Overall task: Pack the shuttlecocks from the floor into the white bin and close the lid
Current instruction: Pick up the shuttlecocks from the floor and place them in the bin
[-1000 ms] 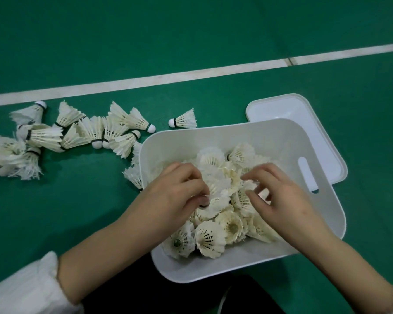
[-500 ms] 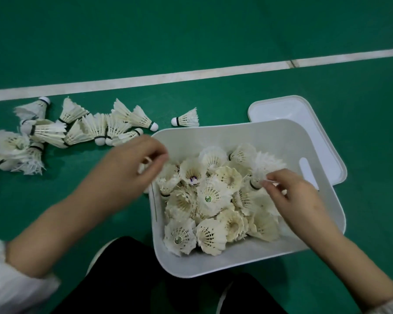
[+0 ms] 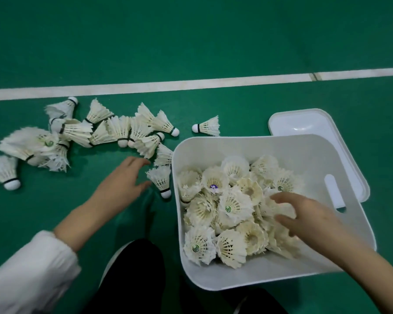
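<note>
**Shuttlecocks half packed, lid off**

The left hand (image 3: pixel 125 180) hovers low over the floor (image 3: pixel 213 41) with its fingers spread and holding nothing, just beside the nearest shuttlecock (image 3: pixel 160 180), which lies against the outer left wall of the bin (image 3: pixel 236 146). The right hand (image 3: pixel 304 214) is inside the bin, fingers extended and resting on the packed pile (image 3: pixel 232 205). It is a little blurred, but it does not appear to grip anything.

Many shuttlecocks already fill the bin, mostly feathers up. A loose heap (image 3: pixel 120 130) lies on the floor to the left, and one lone piece (image 3: pixel 208 126) lies just beyond the bin's far rim. The lid (image 3: pixel 304 123) lies flat on the floor at the far right, partly hidden behind the bin's corner.

These look very light and fragile — the feather skirts are thin, and several are frayed. I judge the cork end or the banded waist the safest place to pinch. Squeezing the skirt would likely bend the feathers. Nesting several together should make handfuls easier, and the pile in the bin probably needs gentle pressing only, or the lid may not seat.

The floor is smooth green court matting with a white line (image 3: pixel 191 85) across it — flat and unobstructed. A white sleeve (image 3: pixel 32 275) shows at the lower left.
</note>
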Demonstrator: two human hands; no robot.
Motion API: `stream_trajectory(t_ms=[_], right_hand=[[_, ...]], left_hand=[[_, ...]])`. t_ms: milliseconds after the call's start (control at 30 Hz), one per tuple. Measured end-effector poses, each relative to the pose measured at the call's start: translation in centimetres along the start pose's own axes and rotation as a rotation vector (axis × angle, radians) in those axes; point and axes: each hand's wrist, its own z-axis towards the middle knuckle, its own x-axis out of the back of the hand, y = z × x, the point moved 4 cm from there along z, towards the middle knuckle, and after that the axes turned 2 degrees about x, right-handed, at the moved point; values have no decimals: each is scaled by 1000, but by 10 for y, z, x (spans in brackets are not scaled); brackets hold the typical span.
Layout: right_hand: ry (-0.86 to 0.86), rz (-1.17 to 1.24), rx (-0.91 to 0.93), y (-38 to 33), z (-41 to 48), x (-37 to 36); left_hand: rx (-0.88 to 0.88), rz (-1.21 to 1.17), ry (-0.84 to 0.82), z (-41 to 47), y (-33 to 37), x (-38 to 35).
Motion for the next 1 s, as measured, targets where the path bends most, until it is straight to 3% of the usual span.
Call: stream_trajectory(t_ms=[133,367,467,567,733,833,900,1000], right_hand=[[209,82,291,-53,-11,31],[91,27,871,-209,-4,1],[30,-39,756,-263,26,-35],[-79,-81,580,-295,52,-64],[-50,-5,523,-306,73,-98],[-9,57,494,-301,82,-100],[15,92,467,-296,87,-96],[54,181,454,-293,90,-92]], left_hand=[[-23,-23,-34,13,2,-23],[-89,-86,-34,8,-12,-39],[-92,-136,109,-4,-26,-19],[-12,-277,105,-14,-58,-1],[88,-449,199,-37,-106,26],[279,-564,418,-38,-137,46],[416,-483,537,-35,-158,56],[632,-448,438,-21,-185,52]])
